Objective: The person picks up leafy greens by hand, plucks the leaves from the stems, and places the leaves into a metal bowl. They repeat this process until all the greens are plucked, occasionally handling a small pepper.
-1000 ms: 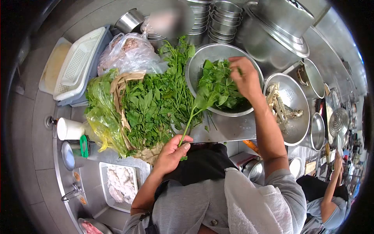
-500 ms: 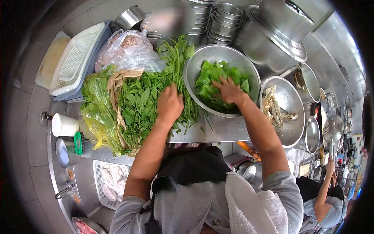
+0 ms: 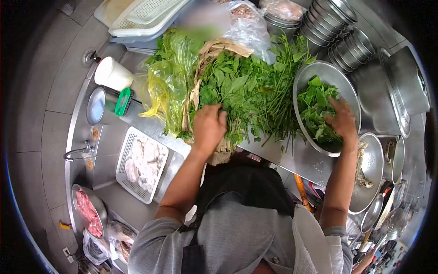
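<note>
A big heap of green leafy stems (image 3: pixel 248 91) lies on brown paper on the steel counter. My left hand (image 3: pixel 208 125) rests on the near edge of that heap, fingers curled into the stems. My right hand (image 3: pixel 341 121) lies on the picked leaves (image 3: pixel 315 107) inside a round steel bowl (image 3: pixel 305 77) to the right of the heap, fingers spread. Whether the left hand has a stem in its grip is hidden by the leaves.
A yellow-green plastic bag (image 3: pixel 166 82) lies left of the heap, with a white cup (image 3: pixel 112 74) and a steel mug with green handle (image 3: pixel 102 106). A white tray of pale meat (image 3: pixel 141 162) sits in the sink. Stacked steel bowls (image 3: pixel 335 27) and pots stand behind.
The view has swung so the counter sits higher and to the right. My left hand slid down to the heap's near edge; my right hand moved to the bowl's right side.
</note>
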Action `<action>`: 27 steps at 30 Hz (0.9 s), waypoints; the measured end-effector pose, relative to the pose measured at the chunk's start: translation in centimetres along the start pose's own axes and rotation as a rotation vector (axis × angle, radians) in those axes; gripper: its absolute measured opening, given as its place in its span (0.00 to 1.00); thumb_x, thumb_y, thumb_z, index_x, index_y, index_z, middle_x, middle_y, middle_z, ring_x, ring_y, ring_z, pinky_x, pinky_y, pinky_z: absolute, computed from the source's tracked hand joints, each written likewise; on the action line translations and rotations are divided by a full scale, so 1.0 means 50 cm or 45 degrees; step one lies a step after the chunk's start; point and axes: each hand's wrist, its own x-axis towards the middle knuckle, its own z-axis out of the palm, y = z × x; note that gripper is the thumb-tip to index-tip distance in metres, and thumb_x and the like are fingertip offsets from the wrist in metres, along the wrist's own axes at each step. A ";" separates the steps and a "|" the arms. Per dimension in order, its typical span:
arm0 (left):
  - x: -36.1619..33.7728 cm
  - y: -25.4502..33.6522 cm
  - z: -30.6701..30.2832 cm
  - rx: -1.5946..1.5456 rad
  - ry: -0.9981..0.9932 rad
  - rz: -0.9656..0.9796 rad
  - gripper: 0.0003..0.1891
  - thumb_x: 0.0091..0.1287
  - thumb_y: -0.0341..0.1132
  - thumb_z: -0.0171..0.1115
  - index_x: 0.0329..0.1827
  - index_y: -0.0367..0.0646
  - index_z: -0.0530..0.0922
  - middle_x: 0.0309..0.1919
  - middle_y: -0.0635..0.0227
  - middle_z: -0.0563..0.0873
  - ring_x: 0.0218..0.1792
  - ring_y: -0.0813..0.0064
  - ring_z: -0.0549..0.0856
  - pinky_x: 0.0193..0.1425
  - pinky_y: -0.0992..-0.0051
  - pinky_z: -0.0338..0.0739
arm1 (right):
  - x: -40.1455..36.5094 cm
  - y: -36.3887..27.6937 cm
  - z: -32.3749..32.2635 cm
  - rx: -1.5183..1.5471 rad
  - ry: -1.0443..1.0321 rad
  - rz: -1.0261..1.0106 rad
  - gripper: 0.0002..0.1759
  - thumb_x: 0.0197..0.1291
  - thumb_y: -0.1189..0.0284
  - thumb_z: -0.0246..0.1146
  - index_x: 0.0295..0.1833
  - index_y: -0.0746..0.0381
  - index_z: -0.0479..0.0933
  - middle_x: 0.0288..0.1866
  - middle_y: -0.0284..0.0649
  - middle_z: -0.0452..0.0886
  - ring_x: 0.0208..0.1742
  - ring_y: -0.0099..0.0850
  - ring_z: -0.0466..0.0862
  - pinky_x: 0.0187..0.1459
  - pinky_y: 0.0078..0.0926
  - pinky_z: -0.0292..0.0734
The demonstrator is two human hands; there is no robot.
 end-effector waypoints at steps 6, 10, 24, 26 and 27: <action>0.037 -0.055 0.037 0.296 -0.251 -0.184 0.11 0.69 0.40 0.66 0.41 0.40 0.85 0.33 0.48 0.89 0.34 0.47 0.88 0.41 0.53 0.82 | 0.008 -0.312 -0.029 0.553 0.357 -0.573 0.19 0.64 0.72 0.66 0.61 0.60 0.81 0.60 0.50 0.84 0.60 0.48 0.83 0.60 0.43 0.79; 0.065 -0.023 -0.044 0.037 -0.098 -0.347 0.11 0.70 0.41 0.65 0.41 0.42 0.84 0.32 0.52 0.88 0.32 0.52 0.88 0.39 0.57 0.81 | 0.002 -0.445 0.171 0.294 -0.173 -0.666 0.31 0.74 0.57 0.57 0.79 0.51 0.66 0.83 0.45 0.62 0.83 0.48 0.59 0.81 0.57 0.51; 0.088 -0.010 -0.038 -1.385 -0.003 -0.642 0.08 0.79 0.29 0.55 0.49 0.37 0.83 0.36 0.69 0.86 0.36 0.76 0.84 0.46 0.75 0.77 | 0.025 -0.437 0.122 0.677 0.273 -0.634 0.21 0.69 0.68 0.63 0.65 0.57 0.79 0.67 0.44 0.79 0.67 0.46 0.77 0.68 0.46 0.72; 0.088 -0.002 -0.023 -1.534 -0.090 -0.619 0.09 0.80 0.31 0.54 0.49 0.37 0.82 0.37 0.68 0.86 0.37 0.75 0.85 0.48 0.75 0.79 | 0.029 -0.446 0.057 0.766 0.526 -0.721 0.18 0.65 0.72 0.66 0.60 0.57 0.82 0.58 0.40 0.83 0.56 0.43 0.81 0.58 0.42 0.77; 0.085 0.005 -0.017 -1.606 -0.137 -0.608 0.09 0.81 0.32 0.53 0.49 0.37 0.81 0.37 0.67 0.87 0.38 0.75 0.85 0.49 0.74 0.79 | 0.029 -0.450 0.022 0.733 0.585 -0.759 0.18 0.64 0.72 0.67 0.60 0.56 0.82 0.58 0.40 0.83 0.56 0.43 0.81 0.58 0.42 0.77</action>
